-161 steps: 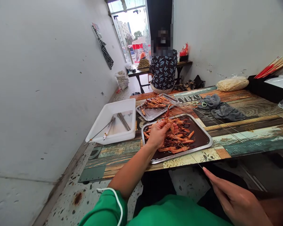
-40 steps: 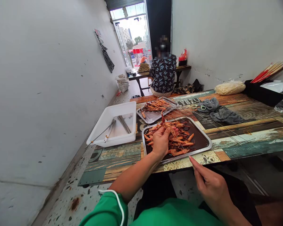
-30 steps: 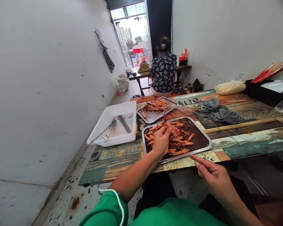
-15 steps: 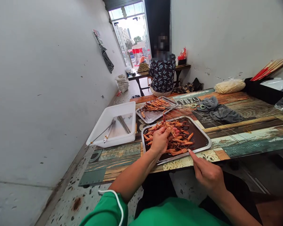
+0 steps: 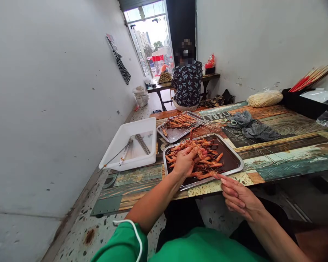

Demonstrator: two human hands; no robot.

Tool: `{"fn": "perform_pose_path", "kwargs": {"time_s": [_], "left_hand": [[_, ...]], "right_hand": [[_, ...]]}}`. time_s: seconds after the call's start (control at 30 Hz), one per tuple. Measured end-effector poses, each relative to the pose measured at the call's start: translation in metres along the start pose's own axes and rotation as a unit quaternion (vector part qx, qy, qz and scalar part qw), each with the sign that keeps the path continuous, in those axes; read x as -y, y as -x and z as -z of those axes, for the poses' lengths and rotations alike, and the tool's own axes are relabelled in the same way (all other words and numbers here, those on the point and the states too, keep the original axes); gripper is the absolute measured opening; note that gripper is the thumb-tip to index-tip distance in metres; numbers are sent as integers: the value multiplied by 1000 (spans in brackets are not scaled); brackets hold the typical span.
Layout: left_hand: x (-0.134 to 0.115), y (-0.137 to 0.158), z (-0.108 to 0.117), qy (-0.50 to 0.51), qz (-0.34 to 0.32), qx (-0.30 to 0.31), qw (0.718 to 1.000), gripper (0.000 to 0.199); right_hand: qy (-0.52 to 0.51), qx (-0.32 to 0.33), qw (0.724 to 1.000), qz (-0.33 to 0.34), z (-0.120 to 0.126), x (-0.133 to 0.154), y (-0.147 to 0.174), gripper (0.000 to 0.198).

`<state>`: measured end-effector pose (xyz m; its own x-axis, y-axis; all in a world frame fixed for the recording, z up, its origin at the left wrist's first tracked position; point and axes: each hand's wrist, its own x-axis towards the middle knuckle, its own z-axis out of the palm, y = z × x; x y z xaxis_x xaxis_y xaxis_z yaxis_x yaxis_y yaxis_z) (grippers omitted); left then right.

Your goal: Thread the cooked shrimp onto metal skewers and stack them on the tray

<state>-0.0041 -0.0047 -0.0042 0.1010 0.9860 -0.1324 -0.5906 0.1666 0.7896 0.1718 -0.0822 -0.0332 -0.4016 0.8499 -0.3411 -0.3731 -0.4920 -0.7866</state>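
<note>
Over the near metal tray (image 5: 233, 160), my left hand (image 5: 186, 160) is closed on a slim, reddish-brown piece of meat (image 5: 191, 135), whose upper end sticks up past the fingers. My right hand (image 5: 239, 194) pinches a thin metal skewer (image 5: 213, 170) at the tray's front edge; the skewer slants up toward my left hand. Whether its tip is inside the meat is hidden by the fingers. Many similar meat pieces (image 5: 207, 175) lie in dark liquid in this tray. Behind it, a second metal tray (image 5: 175, 136) carries skewered meat (image 5: 180, 120), with skewers reaching out to the right.
At left stands a white plastic tub (image 5: 117, 145) with bundled metal skewers (image 5: 142, 143). Grey cloths (image 5: 258, 130), scissors (image 5: 232, 122) and loose skewers lie to the right. Beyond are a bag of bamboo sticks (image 5: 265, 98) and a black box (image 5: 303, 103). A person (image 5: 188, 85) sits at a far table.
My right hand has turned and its fingers show more; its fingertips are slightly farther left along the skewer. My left hand keeps its hold on the meat.
</note>
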Motion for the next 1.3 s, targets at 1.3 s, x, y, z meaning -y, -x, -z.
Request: {"fn": "perform_pose_path", "kwargs": {"time_s": [1.3], "left_hand": [[-4, 0, 1, -5, -15, 23, 1000, 19]], "right_hand": [[327, -153, 887, 289, -5, -12, -29, 31]]}}
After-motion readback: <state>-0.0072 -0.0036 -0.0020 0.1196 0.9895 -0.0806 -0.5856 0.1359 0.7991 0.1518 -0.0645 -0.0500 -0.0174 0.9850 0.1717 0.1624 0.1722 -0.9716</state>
